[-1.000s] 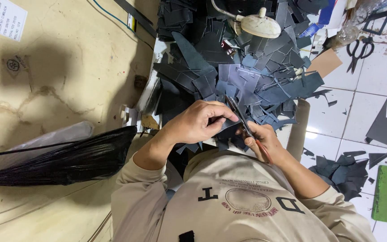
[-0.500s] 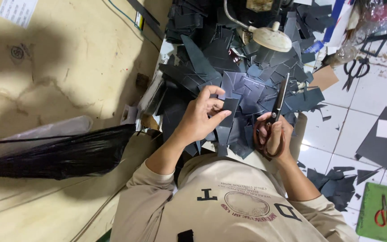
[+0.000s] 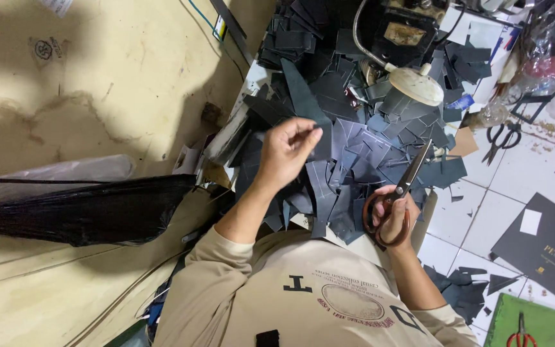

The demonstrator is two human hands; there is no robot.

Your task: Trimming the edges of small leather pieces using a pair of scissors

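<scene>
My left hand [image 3: 285, 153] reaches out over a heap of dark grey cut pieces [image 3: 354, 154] on the work surface. Its thumb and fingertips pinch the edge of one dark grey piece [image 3: 321, 142] at the top of the heap. My right hand [image 3: 394, 217] rests closer to my body, at the heap's near right edge. It holds large scissors [image 3: 407, 181] by their brown loops, with the blades nearly closed and pointing away from me. My beige shirt fills the bottom of the view.
A cream desk lamp [image 3: 417, 85] hangs over the heap's far side. Black scissors [image 3: 502, 138] lie on the white tiles at right, near a dark grey board [image 3: 547, 247]. Red-handled scissors [image 3: 519, 331] lie on a green mat. A black plastic bag [image 3: 78, 209] lies at left.
My hands were together with the scissors at a small piece; they have since separated. My left hand has moved out onto the heap, and my right hand has drawn the scissors back.
</scene>
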